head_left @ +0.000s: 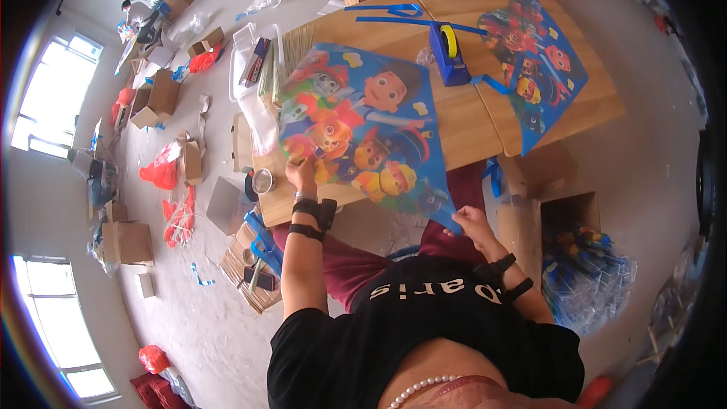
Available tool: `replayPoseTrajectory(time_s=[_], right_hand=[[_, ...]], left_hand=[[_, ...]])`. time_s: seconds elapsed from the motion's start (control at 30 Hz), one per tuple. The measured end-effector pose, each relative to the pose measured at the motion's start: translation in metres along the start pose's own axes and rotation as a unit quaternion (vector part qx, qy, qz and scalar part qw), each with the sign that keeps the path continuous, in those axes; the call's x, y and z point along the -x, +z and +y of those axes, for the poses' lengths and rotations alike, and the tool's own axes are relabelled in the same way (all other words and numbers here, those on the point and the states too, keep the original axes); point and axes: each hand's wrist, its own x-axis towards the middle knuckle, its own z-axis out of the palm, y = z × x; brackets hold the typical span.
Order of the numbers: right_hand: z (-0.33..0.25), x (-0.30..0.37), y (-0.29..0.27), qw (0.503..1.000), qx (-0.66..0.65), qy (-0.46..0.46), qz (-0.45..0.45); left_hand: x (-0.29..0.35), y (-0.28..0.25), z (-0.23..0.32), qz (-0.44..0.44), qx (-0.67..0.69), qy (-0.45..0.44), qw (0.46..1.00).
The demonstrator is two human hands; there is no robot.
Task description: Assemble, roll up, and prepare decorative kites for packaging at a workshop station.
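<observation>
A blue diamond-shaped kite sail printed with colourful cartoon figures stretches over the near left of the table, partly past its front edge. My left hand is closed on its left edge, fingers pinched. At the sail's lower right corner, my right hand pinches the tip over my lap. A second kite sail of the same print lies on the table's right part, with a blue ribbon across it. Between the two sails stands a blue tape dispenser with a yellow roll.
Bundled thin sticks lie along the wooden table's left edge, beside a white plastic bin. A small round cup sits at the near left corner. An open carton with plastic-wrapped items is right of my legs. Cartons litter the floor.
</observation>
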Motion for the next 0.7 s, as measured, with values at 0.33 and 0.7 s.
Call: replayPoseTrajectory(time_s=[0.33,0.7], right_hand=[[0.014,0.028,0.001,0.996,0.021,0.044,-0.075],[0.012,0.021,0.026,0.890,0.365,-0.125,-0.244]], left_hand=[[0.015,-0.010,-0.018,0.003,-0.004,0.042,0.999],[0.139,0.074,0.013,-0.244,-0.409,0.412,0.776]])
